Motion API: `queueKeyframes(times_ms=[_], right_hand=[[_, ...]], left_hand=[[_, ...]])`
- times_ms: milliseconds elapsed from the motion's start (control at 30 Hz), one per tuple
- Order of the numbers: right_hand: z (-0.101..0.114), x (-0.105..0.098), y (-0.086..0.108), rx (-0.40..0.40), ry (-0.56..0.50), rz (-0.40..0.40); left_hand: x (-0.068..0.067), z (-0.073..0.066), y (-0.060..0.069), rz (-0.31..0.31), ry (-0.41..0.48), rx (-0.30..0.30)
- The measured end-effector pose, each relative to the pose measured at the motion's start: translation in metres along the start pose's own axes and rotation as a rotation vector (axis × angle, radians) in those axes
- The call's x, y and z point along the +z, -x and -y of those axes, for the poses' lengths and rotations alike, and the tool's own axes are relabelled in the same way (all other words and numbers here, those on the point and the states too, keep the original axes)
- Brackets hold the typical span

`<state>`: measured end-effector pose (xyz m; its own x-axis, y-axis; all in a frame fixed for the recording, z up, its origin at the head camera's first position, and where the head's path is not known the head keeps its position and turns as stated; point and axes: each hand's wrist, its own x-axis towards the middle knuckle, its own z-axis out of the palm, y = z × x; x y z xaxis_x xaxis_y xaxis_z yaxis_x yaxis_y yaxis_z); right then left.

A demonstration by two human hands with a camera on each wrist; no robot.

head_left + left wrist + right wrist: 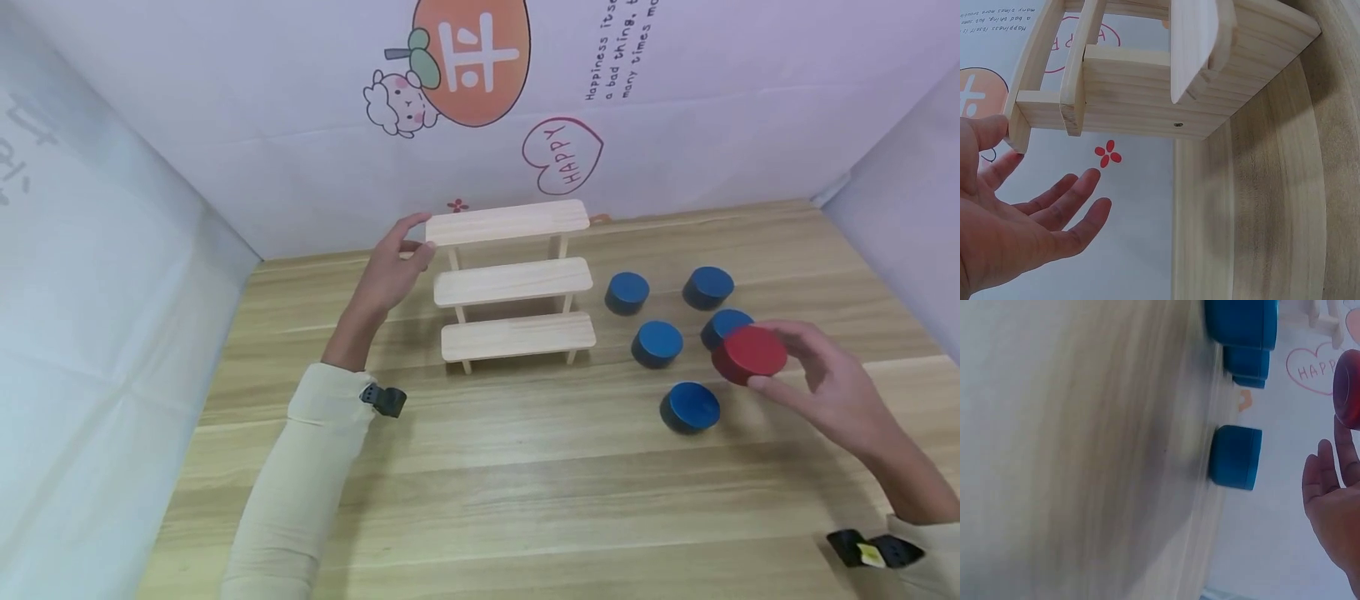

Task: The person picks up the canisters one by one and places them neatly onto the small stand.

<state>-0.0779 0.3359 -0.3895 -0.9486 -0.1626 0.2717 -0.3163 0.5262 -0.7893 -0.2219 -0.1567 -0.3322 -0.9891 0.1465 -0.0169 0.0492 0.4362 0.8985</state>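
Observation:
A three-tier wooden stand [517, 285] rests on the table. At its left end my left hand [388, 273] pinches the top board between thumb and index finger; in the left wrist view the other fingers spread free below the board [1017, 125]. My right hand [836, 387] holds a short red round tin [750, 355] by its side, raised over the table and partly covering a blue round tin [726, 325] behind it. In the right wrist view the red tin [1349, 390] is cut off by the frame edge, its concave end showing.
Several more blue tins stand right of the stand: two at the back [627, 292] [708, 287], one in the middle [657, 343], one nearest me [690, 407]. A printed white cloth [300, 100] rises behind the wooden table [495, 467], with cloth sides left and right.

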Motion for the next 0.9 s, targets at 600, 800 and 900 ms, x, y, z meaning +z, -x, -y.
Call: queueKeyframes(times_ms=[600, 800, 900], right_hand=[[0.019, 0.014, -0.019, -0.051, -0.051, 0.009], [0.024, 0.022, -0.028, -0.076, -0.099, 0.002], [0.027, 0.026, -0.033, -0.090, -0.104, -0.003]], left_hand=[[0.001, -0.002, 0.002, -0.027, 0.012, -0.026], [0.002, -0.002, 0.001, -0.024, -0.003, -0.010], [0.002, -0.001, 0.001, -0.029, -0.003, -0.010]])
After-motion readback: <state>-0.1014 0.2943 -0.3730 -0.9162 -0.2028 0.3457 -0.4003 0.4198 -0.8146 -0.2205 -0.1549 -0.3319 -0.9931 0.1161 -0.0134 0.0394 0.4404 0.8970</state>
